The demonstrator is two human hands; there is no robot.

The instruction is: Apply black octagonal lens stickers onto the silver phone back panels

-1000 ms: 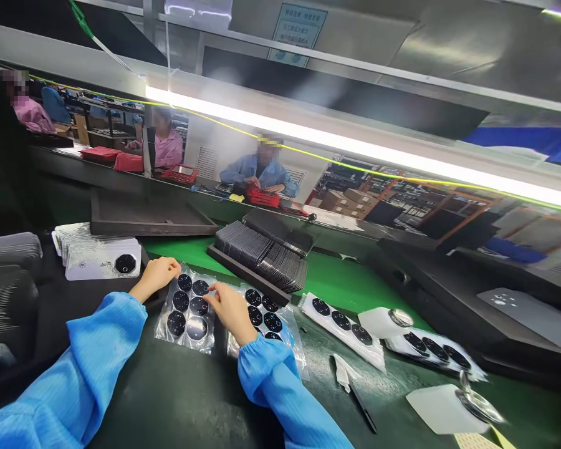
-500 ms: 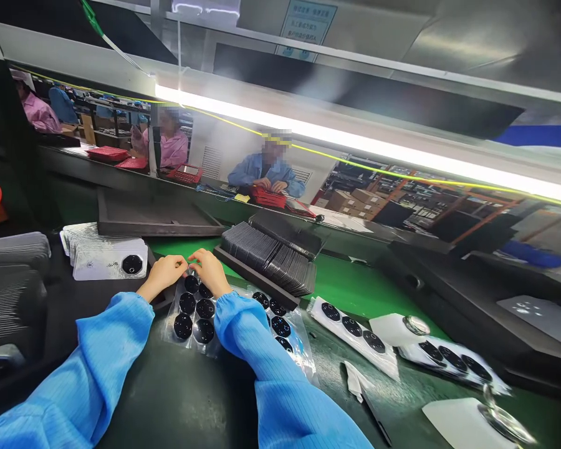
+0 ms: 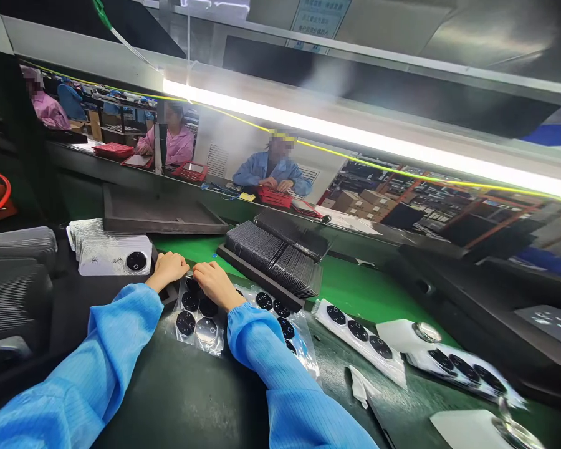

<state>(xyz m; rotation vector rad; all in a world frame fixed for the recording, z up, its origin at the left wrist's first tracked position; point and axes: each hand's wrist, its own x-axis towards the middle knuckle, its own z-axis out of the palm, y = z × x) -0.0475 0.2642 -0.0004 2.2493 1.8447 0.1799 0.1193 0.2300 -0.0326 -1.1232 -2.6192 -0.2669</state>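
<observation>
A clear plastic sheet (image 3: pixel 197 340) carrying round black camera lens covers (image 3: pixel 186 323) lies on the dark mat before me. My left hand (image 3: pixel 169 269) is at its top left corner, fingers curled closed. Just right of it, my right hand (image 3: pixel 214 284) bends over the top of the sheet with its fingers pressed together, covering some of the lens covers. What the fingertips pinch is hidden. A second sheet of lens covers (image 3: pixel 265 301) lies partly under my right forearm. Left of my hands, a fanned stack of silvery phone back covers (image 3: pixel 115 254) shows one round black camera area.
A black tray (image 3: pixel 262 249) of upright thin dark panels stands behind the sheets. To the right lie bagged lens strips (image 3: pixel 358 330), white bottles with metal tops (image 3: pixel 406 330), and a dark tool with white wrapping (image 3: pixel 367 396). An empty dark tray (image 3: pixel 163 215) sits behind; co-workers sit beyond.
My fingertips have come down and curled in at the sheet's top edge, the right hand flatter over it. One lower lens cover now reflects bright light. The view has shifted slightly.
</observation>
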